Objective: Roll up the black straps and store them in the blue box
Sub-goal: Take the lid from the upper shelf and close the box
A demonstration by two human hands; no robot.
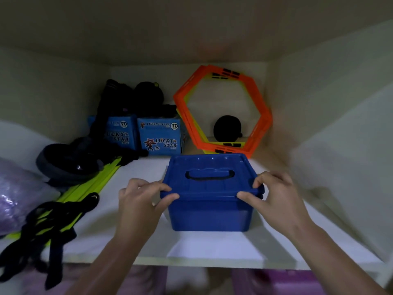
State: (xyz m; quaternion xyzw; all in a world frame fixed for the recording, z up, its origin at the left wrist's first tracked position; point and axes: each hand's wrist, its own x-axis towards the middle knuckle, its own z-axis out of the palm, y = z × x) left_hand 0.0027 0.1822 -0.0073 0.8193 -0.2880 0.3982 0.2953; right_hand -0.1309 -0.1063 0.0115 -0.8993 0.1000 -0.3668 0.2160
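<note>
A blue plastic box (209, 216) with a closed lid and a top handle stands on the white shelf (212, 250), near its front edge. My left hand (141, 201) grips the lid's front left corner, thumb on the rim. At the front right corner my right hand (274, 196) holds the lid the same way. Loose black straps (42, 228) lie tangled at the shelf's front left, partly hanging over the edge, apart from both hands.
Neon yellow flat bars (93, 184) lie under the straps. Behind them sit a dark wheel-shaped object (63, 162), two blue Lucky Star cartons (159, 137) with black gear on top, and orange hexagon frames (223, 111) around a black ball (227, 127). A purple bag (14, 194) is far left.
</note>
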